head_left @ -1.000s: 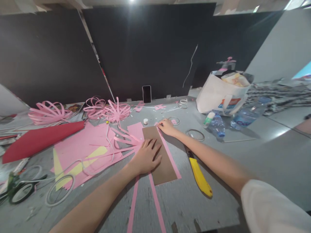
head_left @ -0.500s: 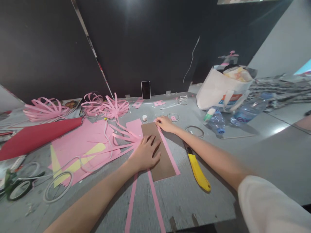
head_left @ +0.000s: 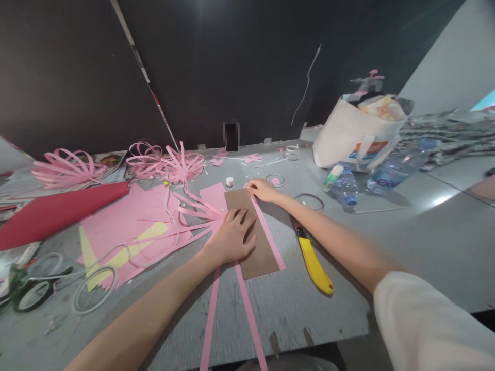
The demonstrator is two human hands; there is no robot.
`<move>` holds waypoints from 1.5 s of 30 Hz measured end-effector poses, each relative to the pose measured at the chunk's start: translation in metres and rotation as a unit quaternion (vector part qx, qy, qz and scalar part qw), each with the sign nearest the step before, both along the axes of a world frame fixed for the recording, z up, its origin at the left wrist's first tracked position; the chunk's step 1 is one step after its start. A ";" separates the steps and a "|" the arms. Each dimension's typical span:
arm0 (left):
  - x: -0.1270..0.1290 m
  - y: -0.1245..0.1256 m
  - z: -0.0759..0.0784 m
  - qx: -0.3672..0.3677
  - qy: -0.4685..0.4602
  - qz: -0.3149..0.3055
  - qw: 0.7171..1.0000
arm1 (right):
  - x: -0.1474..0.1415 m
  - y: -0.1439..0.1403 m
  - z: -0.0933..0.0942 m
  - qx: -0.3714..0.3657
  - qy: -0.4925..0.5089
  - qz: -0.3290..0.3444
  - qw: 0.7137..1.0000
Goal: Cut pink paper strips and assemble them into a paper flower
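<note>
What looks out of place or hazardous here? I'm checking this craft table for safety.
The yellow utility knife lies loose on the table right under the right forearm, near the right hand. Two water bottles lie tipped on their sides. Pink paper strips are scattered about.

Brown cardboard strip (head_left: 253,234) at centre. Pink paper strips (head_left: 247,309) running near edge. Pink paper sheets (head_left: 131,219) at left, pale yellow sheet (head_left: 127,247) among them. Red paper sheet (head_left: 54,211) far left. Pink paper loops (head_left: 170,165) at far side. Yellow utility knife (head_left: 315,263), black tip, right of cardboard. Table (head_left: 386,242) grey, mottled. White bag (head_left: 358,136) with blue and orange print, far right. Clear water bottle (head_left: 346,190), blue cap. Dark green scissors (head_left: 27,291) near left. Wall (head_left: 232,67) black.
</note>
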State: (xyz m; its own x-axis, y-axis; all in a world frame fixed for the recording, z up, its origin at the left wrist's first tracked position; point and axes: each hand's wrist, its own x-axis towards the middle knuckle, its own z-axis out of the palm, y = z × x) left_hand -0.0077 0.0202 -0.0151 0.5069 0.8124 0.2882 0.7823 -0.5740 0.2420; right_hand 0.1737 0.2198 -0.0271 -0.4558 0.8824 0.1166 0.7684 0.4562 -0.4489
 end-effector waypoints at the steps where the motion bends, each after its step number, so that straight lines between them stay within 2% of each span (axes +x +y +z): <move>1: 0.000 0.000 0.000 0.003 0.004 0.000 1.000 | 0.000 -0.001 0.001 -0.002 -0.001 -0.001 1.000; 11: -0.001 0.001 -0.003 0.004 -0.006 -0.003 1.000 | 0.001 -0.002 0.005 -0.014 0.026 -0.005 1.000; 21: -0.002 0.000 0.000 -0.015 -0.002 0.000 1.000 | 0.007 -0.006 0.009 -0.064 0.131 0.034 0.989; 25: -0.004 0.002 -0.005 -0.021 -0.011 -0.001 1.000 | 0.006 -0.014 0.019 -0.083 0.182 0.048 0.979; 28: -0.006 0.006 -0.008 -0.036 -0.084 -0.007 0.996 | 0.004 -0.022 0.035 -0.096 0.209 0.064 0.971; 31: -0.010 0.009 -0.009 -0.060 -0.234 0.029 0.970 | 0.001 -0.034 0.056 -0.159 0.236 0.133 0.949; 34: -0.013 0.012 -0.007 -0.085 -0.377 0.103 0.916 | -0.004 -0.049 0.075 -0.253 0.223 0.237 0.911; 36: -0.016 0.013 -0.005 -0.095 -0.439 0.127 0.885 | -0.009 -0.059 0.083 -0.284 0.185 0.285 0.897; 40: -0.018 0.016 -0.004 -0.098 -0.501 0.123 0.851 | -0.017 -0.072 0.091 -0.288 0.146 0.318 0.891; 45: -0.018 0.016 -0.004 -0.090 -0.529 0.114 0.836 | -0.019 -0.074 0.091 -0.260 0.139 0.320 0.900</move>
State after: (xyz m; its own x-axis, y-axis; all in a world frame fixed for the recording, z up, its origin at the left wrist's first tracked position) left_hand -0.0254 0.0365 -0.0189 -0.1284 0.9317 0.3398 0.1588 -0.3189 0.9344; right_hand 0.1547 0.1459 0.0643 -0.9074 0.4173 -0.0492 0.2485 0.4384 -0.8638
